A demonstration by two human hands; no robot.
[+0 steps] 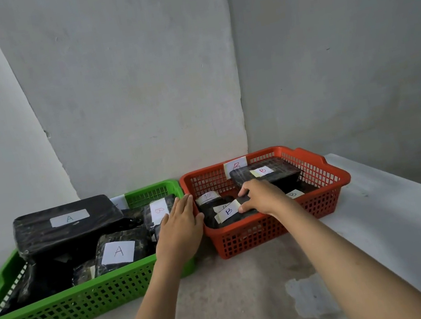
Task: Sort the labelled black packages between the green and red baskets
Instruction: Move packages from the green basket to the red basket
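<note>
The green basket (70, 305) on the left holds several black packages: a large one labelled A (68, 223), a smaller one labelled A (120, 252) and one labelled B (158, 211) at its right end. The red basket (270, 230) on the right holds several packages labelled B, among them a large one at the back (269, 172). My right hand (260, 197) grips a black package labelled B (229, 213) inside the red basket. My left hand (180, 227) lies flat, fingers straight, over the green basket's right end beside the B package there.
Both baskets stand side by side on a pale concrete ledge (252, 290) against a grey wall corner (239, 85). A white B tag (236, 166) hangs on the red basket's back wall. A white raised surface (405, 211) runs along the right.
</note>
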